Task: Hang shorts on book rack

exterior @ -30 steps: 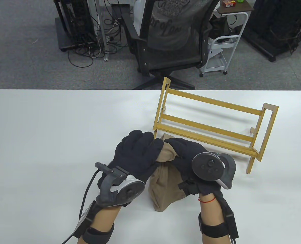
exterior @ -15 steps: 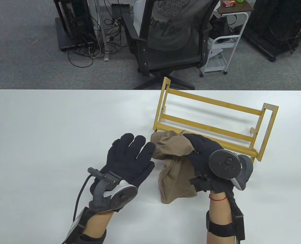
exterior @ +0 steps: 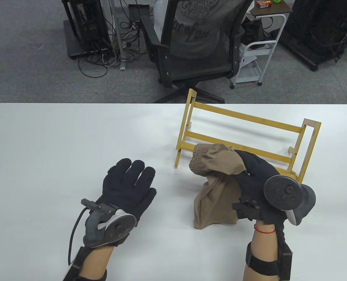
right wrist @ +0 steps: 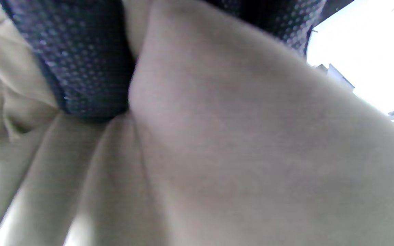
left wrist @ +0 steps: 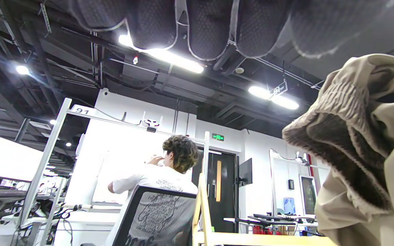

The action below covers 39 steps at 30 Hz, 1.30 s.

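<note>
Grey carpet is being crossed by tangled cables beyond the white table. A black mesh office chair is being occupied, a white trolley parked beside it. Ceiling strip lights are glowing overhead.

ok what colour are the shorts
Tan, a plain khaki brown; the shorts show best in the table view, held by the right hand.

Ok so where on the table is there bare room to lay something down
Bare table lies left of the book rack, beyond the open left hand. Crowded: in front of the rack, where the right hand holds the shorts.
</note>
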Motion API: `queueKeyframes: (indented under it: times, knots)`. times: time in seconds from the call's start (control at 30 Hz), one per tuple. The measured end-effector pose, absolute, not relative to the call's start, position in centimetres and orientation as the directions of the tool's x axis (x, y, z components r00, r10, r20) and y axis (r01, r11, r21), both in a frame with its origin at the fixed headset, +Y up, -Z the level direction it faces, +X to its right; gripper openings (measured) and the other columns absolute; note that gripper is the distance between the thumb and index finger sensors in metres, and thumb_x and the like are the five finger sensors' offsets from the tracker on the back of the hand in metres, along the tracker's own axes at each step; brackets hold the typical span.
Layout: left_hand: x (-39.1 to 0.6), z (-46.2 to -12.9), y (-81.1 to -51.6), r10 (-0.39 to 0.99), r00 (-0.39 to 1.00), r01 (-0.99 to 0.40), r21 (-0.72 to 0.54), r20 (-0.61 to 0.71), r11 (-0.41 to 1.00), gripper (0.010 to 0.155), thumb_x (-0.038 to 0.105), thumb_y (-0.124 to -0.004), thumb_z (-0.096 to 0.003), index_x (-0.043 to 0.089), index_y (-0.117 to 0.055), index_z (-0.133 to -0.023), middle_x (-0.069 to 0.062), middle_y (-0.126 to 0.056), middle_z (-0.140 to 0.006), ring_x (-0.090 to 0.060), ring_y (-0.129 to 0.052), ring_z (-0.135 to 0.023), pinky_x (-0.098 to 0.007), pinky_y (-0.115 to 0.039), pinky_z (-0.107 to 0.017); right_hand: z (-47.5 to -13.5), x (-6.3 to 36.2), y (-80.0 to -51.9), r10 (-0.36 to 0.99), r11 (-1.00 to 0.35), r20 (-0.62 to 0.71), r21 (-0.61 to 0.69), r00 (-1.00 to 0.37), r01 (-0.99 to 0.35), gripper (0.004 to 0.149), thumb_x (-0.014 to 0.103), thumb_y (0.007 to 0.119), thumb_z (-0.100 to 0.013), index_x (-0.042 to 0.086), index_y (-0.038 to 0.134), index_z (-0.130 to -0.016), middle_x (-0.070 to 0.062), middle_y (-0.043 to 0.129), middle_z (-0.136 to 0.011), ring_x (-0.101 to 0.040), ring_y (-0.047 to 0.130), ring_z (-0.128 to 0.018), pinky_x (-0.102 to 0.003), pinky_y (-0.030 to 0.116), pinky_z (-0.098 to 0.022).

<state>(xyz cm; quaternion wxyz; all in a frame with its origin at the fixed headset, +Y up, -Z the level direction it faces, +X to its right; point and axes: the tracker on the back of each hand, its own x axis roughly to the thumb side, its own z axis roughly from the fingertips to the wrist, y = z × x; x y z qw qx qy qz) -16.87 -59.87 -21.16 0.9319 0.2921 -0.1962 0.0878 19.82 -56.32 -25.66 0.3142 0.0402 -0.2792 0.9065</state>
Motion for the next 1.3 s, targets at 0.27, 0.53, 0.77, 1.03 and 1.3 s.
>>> queueKeyframes:
  times: [0.27,0.53,0.77,1.03,1.3]
  knots:
    - [-18.7,-21.2,-61.6,0.054,0.925,-0.248,0.490,0.376,0.835,0.057,0.056,-0.074,-0.0480,0.038,-0.066,-0.102,0.004,-0.064,-0.112,-0.041,-0.067,-0.102,-0.061,-0.060,-0.067,-25.2,20.9,-56.1,0.555,-0.632,0.222,-0.515,-0.802,-0.580,0.047,0.047,0.094,-0.036,0.031,0.088,-0.079,0.002,0.101,-0.076,-0.019,0.105,-0.064,-0.038,0.087,-0.054]
    - [-20.1,-21.4,-63.5,0.088,0.939,-0.253,0.495,0.333,0.831,0.057,0.055,-0.073,-0.0484,0.035,-0.067,-0.101,0.002,-0.063,-0.112,-0.043,-0.067,-0.100,-0.061,-0.061,-0.066,-24.7,22.1,-55.4,0.544,-0.614,0.184,-0.578,-0.819,-0.538,0.047,0.047,0.094,-0.036,0.031,0.088,-0.080,0.001,0.101,-0.077,-0.019,0.105,-0.065,-0.038,0.087,-0.054]
    - [-21.3,-22.2,-64.5,0.156,0.938,-0.290,0.453,0.309,0.843,0.056,0.054,-0.073,-0.0486,0.034,-0.067,-0.101,0.001,-0.064,-0.111,-0.043,-0.067,-0.099,-0.062,-0.061,-0.065,-25.6,22.9,-55.0,0.512,-0.670,0.081,-0.585,-0.855,-0.456,0.048,0.049,0.093,-0.037,0.031,0.087,-0.081,0.001,0.099,-0.079,-0.020,0.104,-0.066,-0.038,0.086,-0.056]
    - [-21.5,-22.6,-64.6,0.178,0.934,-0.308,0.445,0.310,0.840,0.056,0.054,-0.073,-0.0485,0.034,-0.068,-0.100,0.001,-0.065,-0.111,-0.044,-0.068,-0.099,-0.062,-0.061,-0.065,-28.9,23.6,-54.0,0.503,-0.751,-0.051,-0.521,-0.863,-0.407,0.049,0.050,0.090,-0.041,0.032,0.082,-0.086,0.002,0.095,-0.084,-0.020,0.100,-0.072,-0.038,0.083,-0.060]
    - [-21.4,-22.9,-64.6,0.182,0.931,-0.313,0.434,0.317,0.845,0.056,0.054,-0.073,-0.0485,0.033,-0.068,-0.100,0.001,-0.065,-0.110,-0.044,-0.068,-0.098,-0.062,-0.061,-0.065,-32.3,24.4,-53.3,0.510,-0.764,-0.133,-0.524,-0.850,-0.376,0.049,0.050,0.089,-0.042,0.032,0.080,-0.087,0.002,0.093,-0.086,-0.019,0.099,-0.073,-0.038,0.083,-0.061]
